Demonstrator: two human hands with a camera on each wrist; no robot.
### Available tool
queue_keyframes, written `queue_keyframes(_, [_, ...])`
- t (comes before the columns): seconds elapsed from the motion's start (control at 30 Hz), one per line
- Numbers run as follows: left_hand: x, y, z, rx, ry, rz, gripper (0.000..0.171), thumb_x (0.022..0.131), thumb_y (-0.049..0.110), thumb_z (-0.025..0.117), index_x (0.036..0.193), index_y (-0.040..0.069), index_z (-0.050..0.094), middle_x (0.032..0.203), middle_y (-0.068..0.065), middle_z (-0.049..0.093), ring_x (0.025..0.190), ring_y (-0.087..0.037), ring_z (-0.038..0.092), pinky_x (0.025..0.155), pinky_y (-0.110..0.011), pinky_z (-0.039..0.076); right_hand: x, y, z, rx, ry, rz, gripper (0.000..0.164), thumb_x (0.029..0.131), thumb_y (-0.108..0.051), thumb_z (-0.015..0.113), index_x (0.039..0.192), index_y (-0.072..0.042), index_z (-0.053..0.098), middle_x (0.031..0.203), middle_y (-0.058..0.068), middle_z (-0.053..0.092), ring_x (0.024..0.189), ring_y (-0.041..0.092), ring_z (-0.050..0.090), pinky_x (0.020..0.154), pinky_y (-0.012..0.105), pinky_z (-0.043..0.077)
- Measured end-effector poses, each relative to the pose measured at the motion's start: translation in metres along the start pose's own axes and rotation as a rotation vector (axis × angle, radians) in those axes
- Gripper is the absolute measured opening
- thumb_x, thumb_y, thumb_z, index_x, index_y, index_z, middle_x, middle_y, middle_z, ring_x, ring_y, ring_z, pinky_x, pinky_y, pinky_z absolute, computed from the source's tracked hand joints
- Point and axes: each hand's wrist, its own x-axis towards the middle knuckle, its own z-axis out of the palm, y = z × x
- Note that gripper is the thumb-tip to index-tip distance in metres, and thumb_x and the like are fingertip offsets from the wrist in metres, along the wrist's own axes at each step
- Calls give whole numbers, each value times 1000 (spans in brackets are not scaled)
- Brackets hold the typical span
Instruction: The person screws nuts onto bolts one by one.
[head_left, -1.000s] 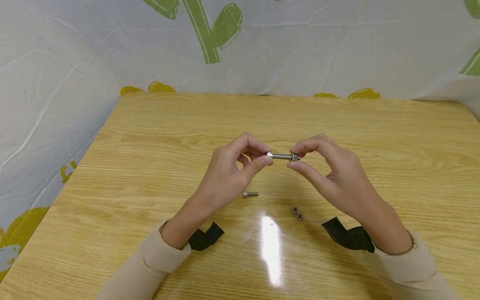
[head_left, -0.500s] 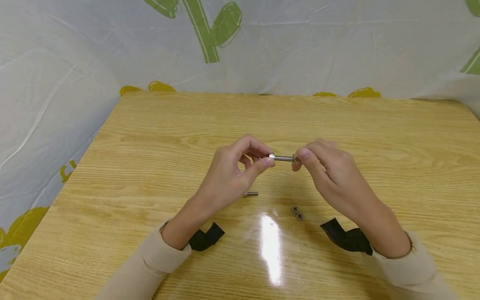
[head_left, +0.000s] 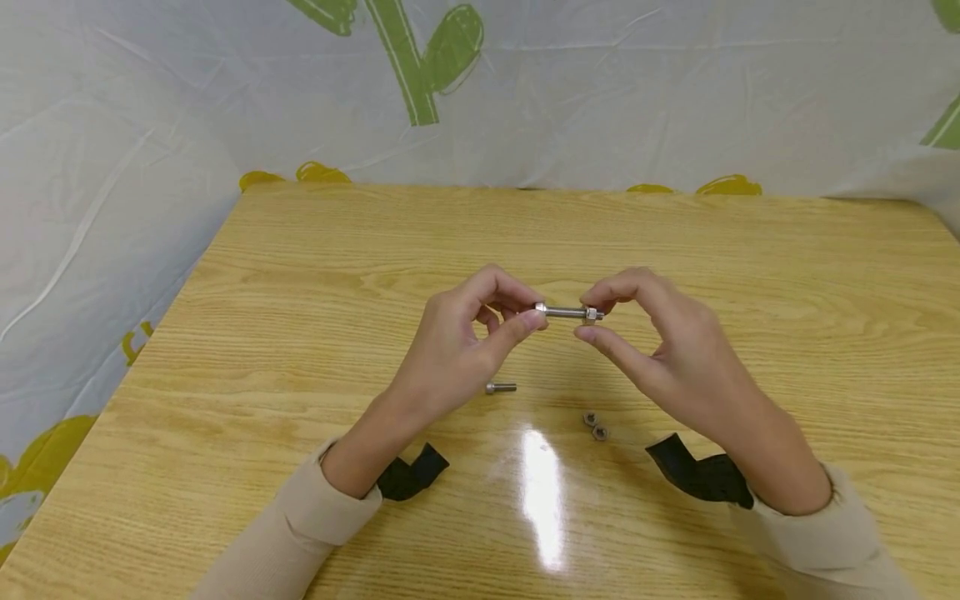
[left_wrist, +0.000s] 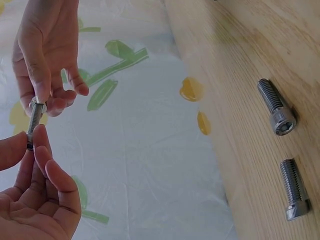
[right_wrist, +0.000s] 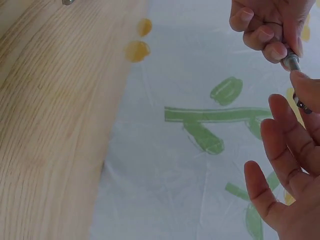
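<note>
My left hand (head_left: pixel 459 354) pinches the head of a silver socket-head bolt (head_left: pixel 564 313) between thumb and fingers, holding it level above the table. Near the bolt's far end sits a hex nut (head_left: pixel 592 315), a short stub of thread showing beyond it. Around that nut, thumb below and index finger above, my right hand (head_left: pixel 678 354) has its grip. In the right wrist view the right thumb covers part of the bolt, and the nut (right_wrist: pixel 301 104) shows past it. The left wrist view shows the bolt shank (left_wrist: pixel 35 119) between both hands.
Two loose hex nuts (head_left: pixel 596 427) lie on the wooden table (head_left: pixel 337 275), nearer me. One socket-head bolt (head_left: pixel 501 388) lies by my left wrist; the left wrist view shows a second bolt (left_wrist: pixel 295 190) there. A printed white sheet (head_left: pixel 570 100) hangs behind.
My right hand first rolled its thumb up over the nut, then turned back, thumb below again. The left hand and the bolt stay nearly in place.
</note>
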Motion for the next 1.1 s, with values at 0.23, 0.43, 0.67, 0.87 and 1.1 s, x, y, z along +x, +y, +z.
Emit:
queue_keyframes(0.23, [0,0,0,1,-8,-3,11,88,13,64,97,7,61,86,-1,67,75,-6,58,68,-24,49,-1,0,0,42,-10,17,19,88,-21,63,100,-6,61,96,-2,62,91,2,53,79,13,39])
queue_keyframes(0.43, [1,0,0,15,-17,-3,10,87,14,65,95,8,63,86,1,67,77,-5,56,68,-23,48,-2,-1,1,23,-43,104,13,95,-22,53,92,-13,63,89,-7,61,85,4,47,75,20,37])
queue_keyframes(0.67, [1,1,0,17,-7,1,10,87,14,66,94,8,64,85,1,67,76,-5,56,68,-23,48,-3,-1,0,50,-102,220,21,99,-26,44,97,-13,61,93,-1,62,88,12,49,77,31,35])
queue_keyframes(0.87, [0,2,0,18,4,-3,10,87,13,65,95,7,63,86,0,66,73,-8,56,67,-23,48,-2,1,-2,81,-76,92,33,88,-17,65,114,-5,50,102,-1,59,95,5,51,83,20,39])
queue_keyframes(1.1, [0,3,0,4,8,4,10,88,12,65,95,7,62,86,-1,66,74,-7,56,67,-23,48,-1,0,0,56,-26,19,29,84,-17,69,106,-4,55,98,-2,61,91,2,53,84,13,39])
